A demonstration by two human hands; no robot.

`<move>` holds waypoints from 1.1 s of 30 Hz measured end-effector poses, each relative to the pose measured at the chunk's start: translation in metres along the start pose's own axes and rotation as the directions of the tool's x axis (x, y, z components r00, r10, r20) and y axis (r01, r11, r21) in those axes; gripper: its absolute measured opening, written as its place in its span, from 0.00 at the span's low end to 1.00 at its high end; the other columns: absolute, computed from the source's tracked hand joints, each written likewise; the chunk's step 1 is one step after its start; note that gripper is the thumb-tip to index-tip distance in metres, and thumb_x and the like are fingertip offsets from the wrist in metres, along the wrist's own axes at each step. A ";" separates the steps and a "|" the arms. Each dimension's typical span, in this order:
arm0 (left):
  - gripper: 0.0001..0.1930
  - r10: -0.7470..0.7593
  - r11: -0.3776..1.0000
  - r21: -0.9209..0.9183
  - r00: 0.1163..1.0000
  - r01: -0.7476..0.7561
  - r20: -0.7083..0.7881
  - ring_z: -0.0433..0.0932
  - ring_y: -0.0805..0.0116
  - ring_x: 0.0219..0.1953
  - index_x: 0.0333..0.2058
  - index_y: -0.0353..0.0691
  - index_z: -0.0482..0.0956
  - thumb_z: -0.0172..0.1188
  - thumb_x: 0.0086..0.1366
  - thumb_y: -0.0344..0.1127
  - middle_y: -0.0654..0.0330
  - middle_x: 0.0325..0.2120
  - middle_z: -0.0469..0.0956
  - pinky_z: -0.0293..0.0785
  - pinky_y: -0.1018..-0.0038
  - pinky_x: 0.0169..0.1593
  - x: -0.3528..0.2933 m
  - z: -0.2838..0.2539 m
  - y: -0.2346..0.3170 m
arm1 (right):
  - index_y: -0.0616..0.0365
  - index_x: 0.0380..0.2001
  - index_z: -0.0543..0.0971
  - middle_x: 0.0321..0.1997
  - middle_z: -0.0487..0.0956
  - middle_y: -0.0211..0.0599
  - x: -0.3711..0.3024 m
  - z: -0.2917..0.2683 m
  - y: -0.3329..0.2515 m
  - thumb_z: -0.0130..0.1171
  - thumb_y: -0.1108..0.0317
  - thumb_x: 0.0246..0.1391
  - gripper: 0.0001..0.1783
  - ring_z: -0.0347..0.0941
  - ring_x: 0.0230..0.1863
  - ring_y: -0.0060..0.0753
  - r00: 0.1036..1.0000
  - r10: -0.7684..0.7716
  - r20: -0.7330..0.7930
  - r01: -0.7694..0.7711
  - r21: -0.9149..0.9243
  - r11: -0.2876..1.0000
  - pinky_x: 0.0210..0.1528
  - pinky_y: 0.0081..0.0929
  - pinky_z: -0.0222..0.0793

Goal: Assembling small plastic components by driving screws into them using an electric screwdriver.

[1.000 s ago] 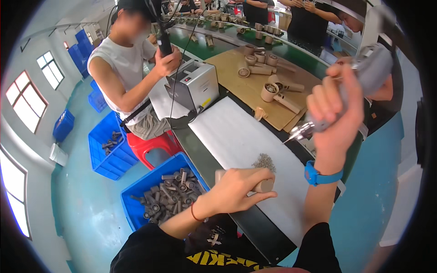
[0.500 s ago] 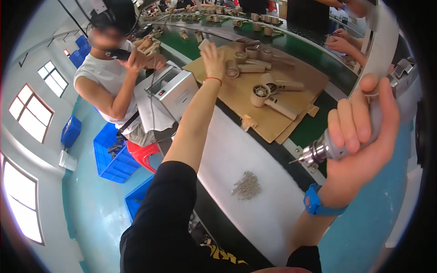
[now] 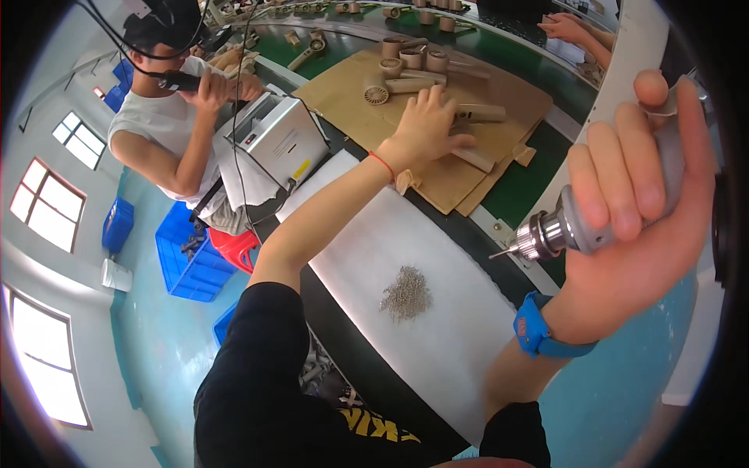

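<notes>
My left hand [image 3: 427, 129] is over the brown cardboard [image 3: 355, 78], thumb spread from its fingers. It partly covers tan housings shaped like hair dryers, with a handle [image 3: 473, 159] showing below the thumb and another housing [image 3: 480, 114] beside the fingers. I see no firm hold there. More tan housings [image 3: 412, 59] lie in a cluster beyond the hand. My right hand [image 3: 624, 195] is wrapped round a grey electric screwdriver [image 3: 581, 222], held up at the right with its thin bit pointing left. A heap of small metal screws [image 3: 406, 294] lies on a white foam sheet [image 3: 351, 234].
A green conveyor belt [image 3: 343, 53] with several housings runs behind the cardboard. At left, a person in white [image 3: 168, 117] holds a dark tool near a metal box [image 3: 285, 144]. Blue crates [image 3: 183, 265] stand on the floor. Another person's hands [image 3: 566, 30] are at far right.
My left hand has come back from the far edge of the cardboard to the nearer housings. A housing by its fingertips earlier now lies on the belt. My right hand keeps the screwdriver.
</notes>
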State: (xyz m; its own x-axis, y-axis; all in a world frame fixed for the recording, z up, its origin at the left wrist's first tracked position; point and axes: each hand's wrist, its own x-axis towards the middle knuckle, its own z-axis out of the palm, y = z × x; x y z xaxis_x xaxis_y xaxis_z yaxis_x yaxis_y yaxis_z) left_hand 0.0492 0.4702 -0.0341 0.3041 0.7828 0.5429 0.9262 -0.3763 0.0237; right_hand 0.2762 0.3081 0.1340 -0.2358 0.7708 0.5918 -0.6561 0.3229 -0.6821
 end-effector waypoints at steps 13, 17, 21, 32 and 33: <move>0.20 -0.053 0.961 -0.277 0.994 0.023 -0.101 0.79 0.48 0.33 0.35 0.38 0.78 0.69 0.49 0.45 0.50 0.32 0.80 0.75 0.61 0.37 -0.055 -0.118 0.039 | 0.68 0.40 0.71 0.16 0.56 0.22 -0.014 0.037 0.015 0.47 0.66 0.65 0.13 0.51 0.15 0.14 0.998 -0.052 0.047 0.037 0.272 0.962 0.21 0.17 0.51; 0.16 -0.184 0.823 -0.569 0.951 0.011 -0.249 0.81 0.62 0.28 0.33 0.35 0.76 0.72 0.49 0.33 0.57 0.29 0.79 0.76 0.69 0.33 -0.136 -0.173 0.051 | 0.70 0.41 0.71 0.17 0.55 0.22 -0.013 0.033 0.018 0.48 0.67 0.64 0.13 0.50 0.17 0.14 0.995 0.043 0.092 -0.073 0.355 0.932 0.23 0.18 0.49; 0.15 -0.336 0.149 -0.954 0.921 0.261 0.199 0.77 0.78 0.26 0.39 0.37 0.72 0.69 0.57 0.27 0.64 0.25 0.77 0.73 0.81 0.29 -0.215 -0.208 0.086 | 0.63 0.37 0.72 0.15 0.56 0.20 -0.003 0.038 0.051 0.52 0.63 0.62 0.12 0.53 0.15 0.14 0.885 0.234 0.402 -0.449 0.606 0.657 0.20 0.17 0.51; 0.20 -0.274 -0.172 -0.949 0.913 0.264 0.303 0.67 0.77 0.18 0.25 0.34 0.74 0.55 0.63 0.48 0.66 0.16 0.70 0.62 0.80 0.24 -0.308 -0.206 0.121 | 0.58 0.34 0.73 0.14 0.63 0.25 -0.073 0.061 0.148 0.57 0.60 0.60 0.12 0.61 0.14 0.21 0.915 0.353 -0.197 -0.379 -0.114 0.919 0.19 0.24 0.59; 0.17 -0.271 -0.170 -0.953 0.918 0.250 0.289 0.66 0.77 0.17 0.25 0.34 0.73 0.53 0.63 0.45 0.66 0.15 0.70 0.61 0.79 0.23 -0.310 -0.207 0.122 | 0.58 0.34 0.73 0.14 0.64 0.25 -0.072 0.056 0.155 0.58 0.59 0.59 0.12 0.62 0.14 0.21 0.914 0.366 -0.174 -0.385 -0.095 0.918 0.19 0.24 0.59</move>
State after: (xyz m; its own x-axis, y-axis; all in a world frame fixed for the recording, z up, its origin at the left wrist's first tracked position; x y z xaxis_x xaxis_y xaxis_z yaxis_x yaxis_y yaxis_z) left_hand 0.0214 0.0791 -0.0256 0.0926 0.9640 0.2493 -0.2935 -0.2129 0.9319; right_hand 0.1509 0.2714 0.0094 -0.3310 0.9184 0.2168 -0.4429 0.0517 -0.8951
